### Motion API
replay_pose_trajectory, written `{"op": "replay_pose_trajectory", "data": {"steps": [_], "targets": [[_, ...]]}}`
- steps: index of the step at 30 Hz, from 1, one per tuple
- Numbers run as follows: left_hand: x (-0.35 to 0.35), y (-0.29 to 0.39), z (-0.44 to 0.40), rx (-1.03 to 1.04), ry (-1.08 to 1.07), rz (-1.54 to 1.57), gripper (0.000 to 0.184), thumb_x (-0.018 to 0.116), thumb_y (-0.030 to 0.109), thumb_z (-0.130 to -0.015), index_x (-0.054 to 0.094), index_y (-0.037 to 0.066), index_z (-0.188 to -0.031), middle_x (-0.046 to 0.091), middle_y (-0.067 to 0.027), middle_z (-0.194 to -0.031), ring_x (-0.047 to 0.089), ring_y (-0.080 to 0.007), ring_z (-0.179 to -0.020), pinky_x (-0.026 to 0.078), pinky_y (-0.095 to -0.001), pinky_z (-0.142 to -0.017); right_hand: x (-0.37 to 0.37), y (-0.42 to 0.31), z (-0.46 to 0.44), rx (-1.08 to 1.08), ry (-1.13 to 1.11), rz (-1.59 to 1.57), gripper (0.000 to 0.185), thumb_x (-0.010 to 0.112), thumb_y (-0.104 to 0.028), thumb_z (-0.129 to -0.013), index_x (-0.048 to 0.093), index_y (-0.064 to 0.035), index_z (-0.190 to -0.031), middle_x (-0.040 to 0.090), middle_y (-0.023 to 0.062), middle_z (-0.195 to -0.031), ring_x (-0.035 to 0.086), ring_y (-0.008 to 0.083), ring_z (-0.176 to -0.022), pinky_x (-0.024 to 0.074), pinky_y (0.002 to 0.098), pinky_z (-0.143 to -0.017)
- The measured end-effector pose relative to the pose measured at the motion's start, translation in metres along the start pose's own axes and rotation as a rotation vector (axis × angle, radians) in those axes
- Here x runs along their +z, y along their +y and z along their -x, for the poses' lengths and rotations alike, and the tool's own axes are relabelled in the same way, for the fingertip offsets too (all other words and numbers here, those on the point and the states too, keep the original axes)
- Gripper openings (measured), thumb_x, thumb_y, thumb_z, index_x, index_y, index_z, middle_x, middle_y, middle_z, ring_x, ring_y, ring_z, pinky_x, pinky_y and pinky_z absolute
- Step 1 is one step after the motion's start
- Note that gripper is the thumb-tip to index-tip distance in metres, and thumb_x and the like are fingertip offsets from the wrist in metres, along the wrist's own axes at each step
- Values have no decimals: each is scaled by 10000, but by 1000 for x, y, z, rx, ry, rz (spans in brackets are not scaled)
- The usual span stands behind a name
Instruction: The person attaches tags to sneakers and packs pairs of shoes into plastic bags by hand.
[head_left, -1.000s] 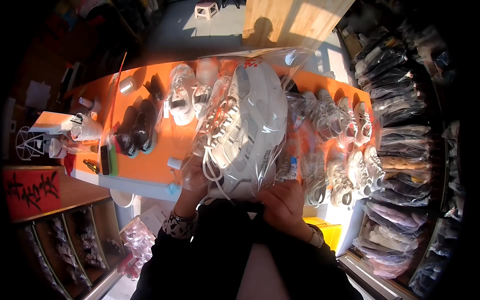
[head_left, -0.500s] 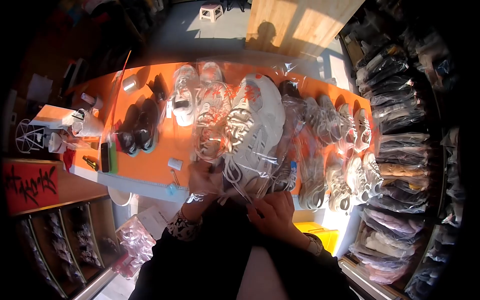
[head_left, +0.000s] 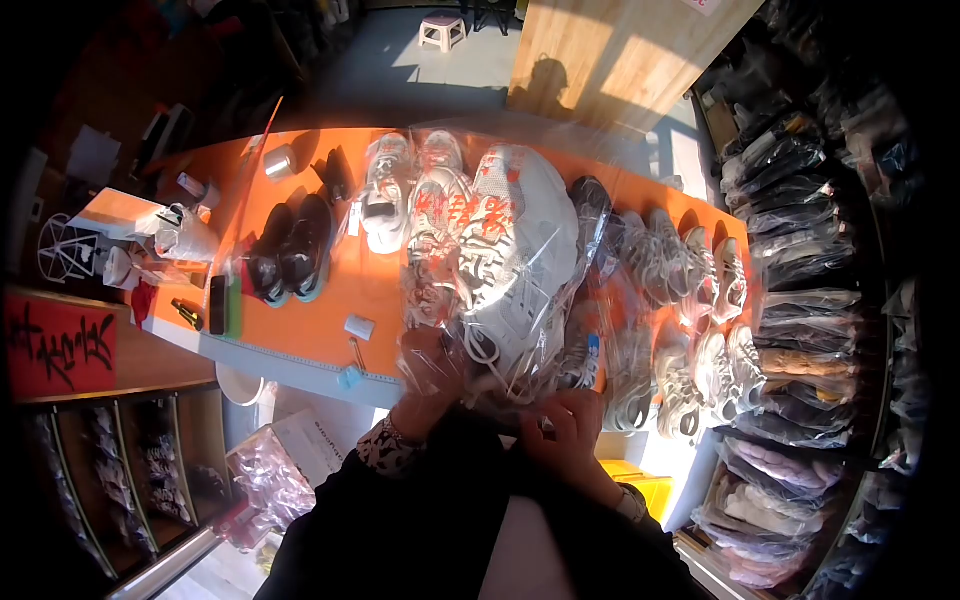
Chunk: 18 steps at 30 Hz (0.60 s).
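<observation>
A pair of pale sneakers [head_left: 530, 230] sits inside a clear plastic bag [head_left: 437, 212] with red lettering, near the table's front edge. My left hand [head_left: 432, 365] is closed on the bag's near left edge, with plastic film over the fingers. At the near right edge, the fingers of my right hand [head_left: 565, 428] are pinched on the gathered film. The sneakers' laces hang loose close to the bag's opening. Just behind the bag stand white sneakers [head_left: 385, 205], and dark shoes [head_left: 592, 200] lie to its right.
On the orange table [head_left: 350, 285] are black shoes [head_left: 305, 248], a tape roll [head_left: 280, 162], a phone [head_left: 217, 305] and a plastic cup [head_left: 185, 235]. More bagged sneakers [head_left: 665, 255] line the right side. Shelves of bagged goods [head_left: 805, 300] stand beyond; a box of plastic bags [head_left: 270, 480] is lower left.
The bag's film has been drawn closer around the sneakers and their laces. My left hand has moved slightly right; my right hand has come lower. The view has shifted a little.
</observation>
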<state>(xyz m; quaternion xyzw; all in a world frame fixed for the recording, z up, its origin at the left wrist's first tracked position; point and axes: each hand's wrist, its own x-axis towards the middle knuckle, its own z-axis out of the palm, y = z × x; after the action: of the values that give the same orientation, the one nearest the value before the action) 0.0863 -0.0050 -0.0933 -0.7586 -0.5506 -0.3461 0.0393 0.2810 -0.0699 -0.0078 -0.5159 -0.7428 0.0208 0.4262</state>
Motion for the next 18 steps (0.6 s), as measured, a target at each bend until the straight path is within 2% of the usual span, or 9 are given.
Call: {"op": "replay_pose_trajectory", "data": {"steps": [1,4,7,8,11,13,14,16,18], "targets": [[-2,0,-3,-42,20,61,123,627,103,-830,640,23,-922,550,-143,-781,563,-238,-666,410,-331,-509,2,1,2,0,-2,-1,228,685,0,-601,615,-49,-813,592,73,-830,564,254,-767,431,370,-663],[-7,0,-18,-402,-150,692,85,608,48,-829,638,-25,-859,621,-60,-743,594,-171,-654,462,-311,-543,6,7,6,214,149,-10,195,681,20,-622,596,-56,-780,578,90,-782,558,281,-745,435,376,-662],[-12,9,-31,-643,-22,816,204,707,143,-742,590,-12,-679,438,-81,-516,440,-211,-437,315,-355,-429,0,15,9,121,11,-17,195,675,30,-632,590,-60,-783,568,85,-761,551,279,-727,430,374,-652],[-16,10,-37,-640,-22,817,204,707,143,-742,590,-12,-679,438,-81,-516,440,-211,-437,315,-355,-429,-2,14,9,36,11,-28,211,676,25,-625,599,-70,-797,564,68,-765,548,263,-708,422,371,-656],[-37,19,-57,-285,16,664,152,687,95,-766,611,-19,-700,506,-68,-535,492,-167,-474,358,-327,-444,-5,17,13,-93,18,-78,232,681,12,-633,607,-80,-833,557,56,-762,543,246,-677,413,367,-658],[-47,28,-66,-784,-39,1096,131,670,84,-788,624,-25,-732,612,-61,-644,553,-107,-574,415,-280,-486,-4,19,23,-138,25,-116,236,684,4,-648,605,-80,-854,554,59,-756,540,246,-665,411,366,-656],[-45,21,-61,-826,-120,1152,124,660,93,-802,631,-28,-797,664,-58,-762,581,-76,-658,451,-236,-541,-3,21,31,-41,26,-115,238,700,-37,-673,598,-75,-885,554,68,-767,540,254,-678,418,366,-667],[-46,22,-61,-834,-86,1213,126,651,85,-804,630,-32,-846,661,-57,-769,583,-81,-657,456,-236,-542,0,12,24,58,28,-113,251,716,-78,-698,590,-71,-916,553,76,-779,541,261,-691,425,367,-678],[-37,22,-53,-861,-22,1235,220,653,84,-804,620,-48,-977,660,-81,-832,603,-123,-692,483,-263,-583,8,-2,12,456,115,-269,310,743,-178,-731,570,-47,-952,558,102,-815,548,289,-727,442,375,-709]]}}
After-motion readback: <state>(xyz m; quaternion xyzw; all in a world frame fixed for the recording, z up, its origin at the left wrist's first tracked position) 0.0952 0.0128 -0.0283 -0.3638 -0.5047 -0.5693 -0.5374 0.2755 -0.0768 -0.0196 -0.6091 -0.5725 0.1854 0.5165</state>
